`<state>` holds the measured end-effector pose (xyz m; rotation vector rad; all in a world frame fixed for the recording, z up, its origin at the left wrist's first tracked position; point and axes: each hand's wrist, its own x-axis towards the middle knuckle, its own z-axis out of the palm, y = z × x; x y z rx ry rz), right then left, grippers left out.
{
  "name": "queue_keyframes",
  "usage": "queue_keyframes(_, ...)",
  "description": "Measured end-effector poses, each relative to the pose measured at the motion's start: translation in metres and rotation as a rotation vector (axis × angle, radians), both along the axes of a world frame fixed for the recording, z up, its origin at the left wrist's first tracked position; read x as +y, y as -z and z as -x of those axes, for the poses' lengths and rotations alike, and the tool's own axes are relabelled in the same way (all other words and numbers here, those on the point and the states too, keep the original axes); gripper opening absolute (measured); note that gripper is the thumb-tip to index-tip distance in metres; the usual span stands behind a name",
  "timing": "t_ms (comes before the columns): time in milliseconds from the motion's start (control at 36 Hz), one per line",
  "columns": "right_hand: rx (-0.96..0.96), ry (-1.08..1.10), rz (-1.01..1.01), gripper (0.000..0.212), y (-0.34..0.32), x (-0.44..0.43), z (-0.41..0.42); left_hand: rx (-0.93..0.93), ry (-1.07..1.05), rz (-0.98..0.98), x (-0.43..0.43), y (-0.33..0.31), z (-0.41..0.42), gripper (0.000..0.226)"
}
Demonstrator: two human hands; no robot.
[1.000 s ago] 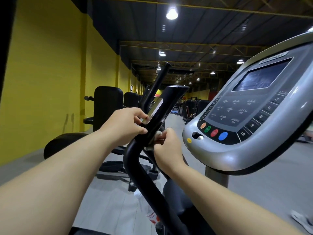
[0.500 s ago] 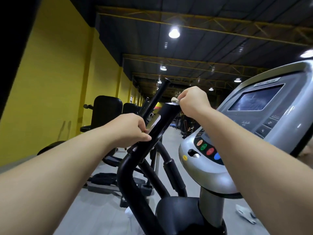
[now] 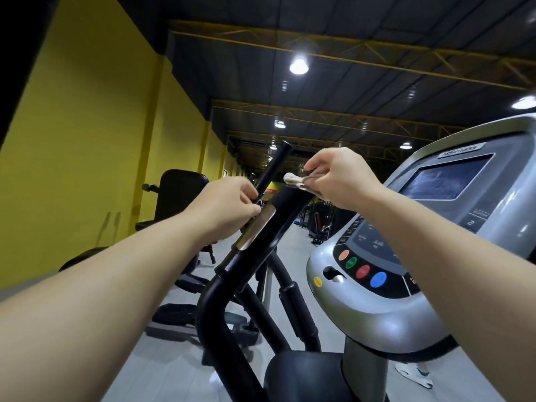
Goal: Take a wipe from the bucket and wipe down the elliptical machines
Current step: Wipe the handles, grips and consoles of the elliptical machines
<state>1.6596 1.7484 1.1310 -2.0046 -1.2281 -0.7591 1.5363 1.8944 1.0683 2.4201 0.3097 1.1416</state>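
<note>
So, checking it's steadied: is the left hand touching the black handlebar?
Touching: head view shows the left hand gripping the black handlebar at its silver plate.

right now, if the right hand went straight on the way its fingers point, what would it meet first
Probably the thin black bar just left of the wipe the right hand pinches; depth is unclear.
</note>
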Motion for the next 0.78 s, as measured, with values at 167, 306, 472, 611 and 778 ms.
queue_keyframes(167, 0.034, -0.052, -0.044, 0.04, -0.002, -0.002, 0.008, -0.176, 0.081, -0.11, -0.013, -0.014, -0.021, 0.044)
queue_keyframes(306, 0.206, -0.238, -0.032, 0.036, -0.001, -0.015, 0.004, -0.181, 0.104, -0.173, -0.014, -0.017, -0.031, 0.034)
queue_keyframes(472, 0.213, -0.191, -0.24, 0.022, 0.009, -0.017, -0.008, -0.22, 0.044, -0.197, -0.004, -0.023, -0.042, 0.013)
queue_keyframes(611, 0.041, -0.023, -0.257, 0.01, 0.012, -0.017, -0.009, -0.131, 0.138, -0.062, -0.003, -0.033, -0.05, 0.031)
queue_keyframes(778, -0.069, 0.081, -0.123, 0.019, 0.026, -0.01, -0.007, -0.01, 0.225, 0.11, -0.004, -0.041, -0.063, 0.052)
